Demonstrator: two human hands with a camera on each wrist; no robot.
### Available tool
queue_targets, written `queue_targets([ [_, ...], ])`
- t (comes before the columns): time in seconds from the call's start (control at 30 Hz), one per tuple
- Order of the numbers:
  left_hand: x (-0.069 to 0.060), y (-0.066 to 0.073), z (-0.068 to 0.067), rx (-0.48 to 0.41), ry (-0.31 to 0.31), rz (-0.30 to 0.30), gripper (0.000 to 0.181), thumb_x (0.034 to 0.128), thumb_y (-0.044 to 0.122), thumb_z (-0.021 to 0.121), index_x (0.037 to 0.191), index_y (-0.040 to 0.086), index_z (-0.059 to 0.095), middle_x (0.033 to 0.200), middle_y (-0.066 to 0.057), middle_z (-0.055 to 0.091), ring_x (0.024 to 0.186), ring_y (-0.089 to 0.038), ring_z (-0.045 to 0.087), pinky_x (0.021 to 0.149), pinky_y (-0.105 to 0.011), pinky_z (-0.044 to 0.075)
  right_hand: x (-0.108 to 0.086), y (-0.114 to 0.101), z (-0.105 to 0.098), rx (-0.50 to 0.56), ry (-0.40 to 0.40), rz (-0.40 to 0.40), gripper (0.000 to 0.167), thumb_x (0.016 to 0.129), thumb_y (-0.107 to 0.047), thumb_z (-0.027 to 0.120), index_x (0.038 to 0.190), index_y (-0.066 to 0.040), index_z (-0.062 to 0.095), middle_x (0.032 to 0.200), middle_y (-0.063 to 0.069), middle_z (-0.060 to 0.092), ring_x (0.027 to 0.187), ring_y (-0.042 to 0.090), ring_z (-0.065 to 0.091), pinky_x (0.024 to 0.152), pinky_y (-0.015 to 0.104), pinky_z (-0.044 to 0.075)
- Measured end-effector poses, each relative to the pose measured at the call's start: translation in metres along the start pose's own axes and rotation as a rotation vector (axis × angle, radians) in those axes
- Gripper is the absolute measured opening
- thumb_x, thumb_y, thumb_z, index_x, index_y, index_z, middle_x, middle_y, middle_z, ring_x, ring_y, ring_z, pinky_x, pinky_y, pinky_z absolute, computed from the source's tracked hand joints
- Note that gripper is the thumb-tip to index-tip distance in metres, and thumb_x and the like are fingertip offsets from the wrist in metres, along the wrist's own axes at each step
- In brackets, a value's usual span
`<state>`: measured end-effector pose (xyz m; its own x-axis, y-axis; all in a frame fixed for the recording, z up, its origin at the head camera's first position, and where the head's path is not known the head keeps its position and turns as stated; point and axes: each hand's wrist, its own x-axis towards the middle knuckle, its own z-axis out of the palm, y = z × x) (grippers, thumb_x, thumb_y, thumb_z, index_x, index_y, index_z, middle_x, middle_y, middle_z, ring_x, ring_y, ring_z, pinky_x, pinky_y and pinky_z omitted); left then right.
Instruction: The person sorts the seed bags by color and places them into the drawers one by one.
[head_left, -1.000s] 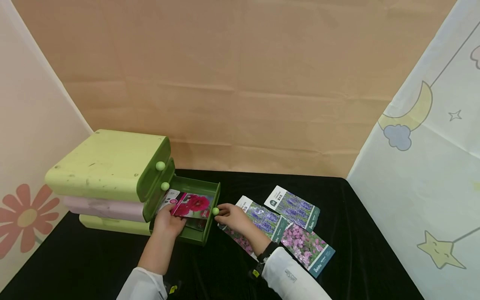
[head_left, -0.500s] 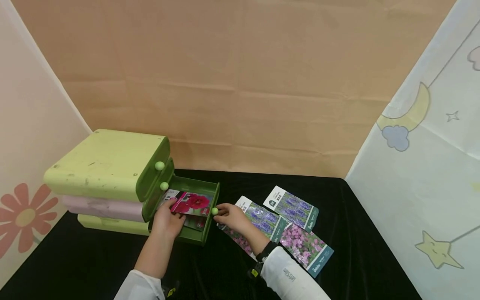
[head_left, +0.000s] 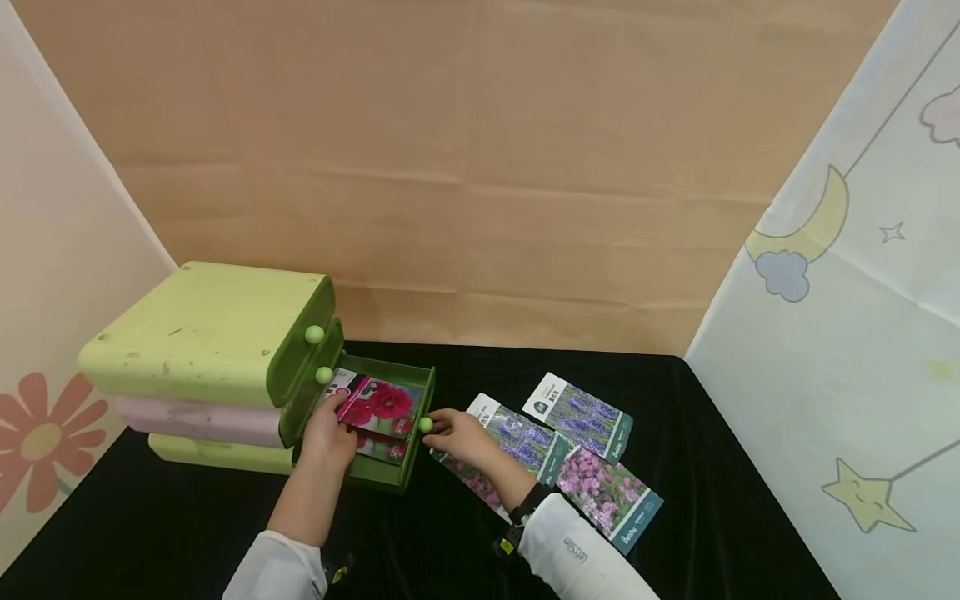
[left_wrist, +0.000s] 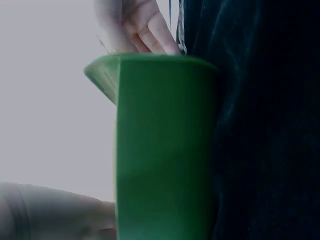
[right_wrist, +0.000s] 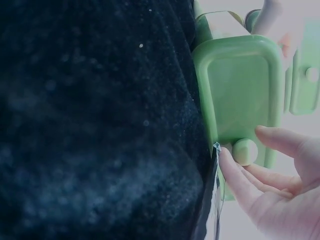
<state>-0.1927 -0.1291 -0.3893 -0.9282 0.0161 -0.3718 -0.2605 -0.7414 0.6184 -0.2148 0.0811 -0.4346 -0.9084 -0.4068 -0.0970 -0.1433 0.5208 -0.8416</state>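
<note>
In the head view, my left hand reaches into the pulled-out green drawer, its thumb over the left end of a red-flower packet; its other fingers are partly hidden. Beneath lies a second flower packet. My right hand has thumb and fingers around the drawer's round knob. The right wrist view shows the right hand at the knob on the drawer front. In the left wrist view, the drawer's side hides much of the left hand.
The stacked drawer unit stands at the left, with more knobs above the pulled-out drawer. Purple-flower packets and pink-flower packets lie on the black cloth at the right, partly overlapping, some under my right forearm.
The red-flower packet has turned slightly and its right end sits lower in the drawer. More of the packet beneath shows. My right hand stays at the knob. The head view has shifted a little.
</note>
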Motion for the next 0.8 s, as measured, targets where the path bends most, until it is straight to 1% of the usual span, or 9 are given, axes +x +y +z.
queue_targets([
  [0.1,-0.006,-0.002,0.0,0.047,-0.022,0.026,0.068,0.1051,0.019,0.022,0.147,0.012,-0.031,0.156,-0.002,-0.034,0.142,-0.017,-0.029,0.119,-0.031,-0.013,0.0,0.0,0.0,-0.003,0.005,0.001,0.042,0.091,-0.014,0.066,0.128,0.004,0.056,0.114,0.021,0.066,0.101,0.034,0.066,0.076,0.036,0.057],
  [0.2,-0.014,-0.005,-0.001,0.103,-0.059,0.058,0.069,0.1054,0.019,0.02,0.144,0.011,-0.036,0.152,-0.003,-0.041,0.139,-0.019,-0.035,0.119,-0.033,-0.016,0.0,-0.002,0.0,0.001,0.008,0.005,0.042,0.092,-0.015,0.065,0.128,0.004,0.056,0.114,0.021,0.066,0.102,0.034,0.066,0.077,0.037,0.057],
  [0.27,-0.019,-0.008,-0.002,0.14,-0.086,0.079,0.071,0.1055,0.018,0.021,0.141,0.009,-0.04,0.152,-0.005,-0.04,0.139,-0.021,-0.034,0.12,-0.033,-0.014,0.0,-0.002,0.0,0.001,0.007,0.011,0.041,0.092,-0.015,0.065,0.128,0.004,0.056,0.114,0.021,0.066,0.102,0.034,0.065,0.078,0.037,0.057],
  [0.4,-0.033,-0.013,-0.001,0.237,-0.165,0.085,0.074,0.1057,0.017,0.021,0.137,0.007,-0.045,0.149,-0.011,-0.043,0.138,-0.028,-0.038,0.118,-0.039,-0.019,0.0,-0.001,0.0,0.002,0.004,0.016,0.041,0.092,-0.015,0.065,0.128,0.004,0.057,0.115,0.021,0.066,0.102,0.033,0.065,0.078,0.037,0.057],
  [0.47,-0.04,-0.014,0.001,0.292,-0.21,0.086,0.073,0.1059,0.017,0.023,0.14,0.005,-0.04,0.152,-0.013,-0.038,0.139,-0.03,-0.036,0.118,-0.043,-0.019,0.001,-0.001,0.0,0.002,0.003,0.012,0.041,0.092,-0.015,0.065,0.128,0.004,0.057,0.115,0.021,0.066,0.102,0.033,0.065,0.079,0.037,0.057],
  [0.5,-0.044,-0.014,0.001,0.33,-0.231,0.087,0.071,0.106,0.017,0.024,0.145,0.004,-0.034,0.154,-0.014,-0.035,0.14,-0.032,-0.034,0.118,-0.045,-0.018,0.001,0.0,0.0,0.0,0.004,0.009,0.041,0.092,-0.015,0.065,0.128,0.004,0.057,0.115,0.021,0.066,0.102,0.033,0.065,0.079,0.038,0.057],
  [0.57,-0.051,-0.014,0.002,0.421,-0.263,0.095,0.068,0.106,0.017,0.027,0.15,0.004,-0.023,0.159,-0.015,-0.024,0.144,-0.033,-0.027,0.119,-0.049,-0.013,0.001,0.0,-0.001,-0.004,0.004,0.004,0.042,0.092,-0.016,0.065,0.127,0.004,0.057,0.115,0.021,0.066,0.102,0.033,0.065,0.079,0.038,0.056],
  [0.67,-0.059,-0.013,0.005,0.594,-0.281,0.112,0.063,0.1057,0.017,0.032,0.155,0.003,-0.005,0.162,-0.017,-0.008,0.148,-0.036,-0.013,0.121,-0.052,-0.004,0.002,0.0,-0.001,-0.008,0.005,-0.002,0.042,0.091,-0.016,0.065,0.127,0.003,0.057,0.114,0.021,0.066,0.102,0.033,0.065,0.08,0.038,0.056],
  [0.8,-0.069,-0.009,0.01,0.832,-0.301,0.141,0.061,0.1047,0.024,0.038,0.156,0.005,0.009,0.162,-0.019,0.003,0.148,-0.04,-0.001,0.118,-0.06,0.003,0.003,0.001,-0.002,0.003,0.011,0.0,0.042,0.091,-0.016,0.066,0.127,0.003,0.058,0.113,0.02,0.067,0.1,0.032,0.066,0.078,0.036,0.056],
])
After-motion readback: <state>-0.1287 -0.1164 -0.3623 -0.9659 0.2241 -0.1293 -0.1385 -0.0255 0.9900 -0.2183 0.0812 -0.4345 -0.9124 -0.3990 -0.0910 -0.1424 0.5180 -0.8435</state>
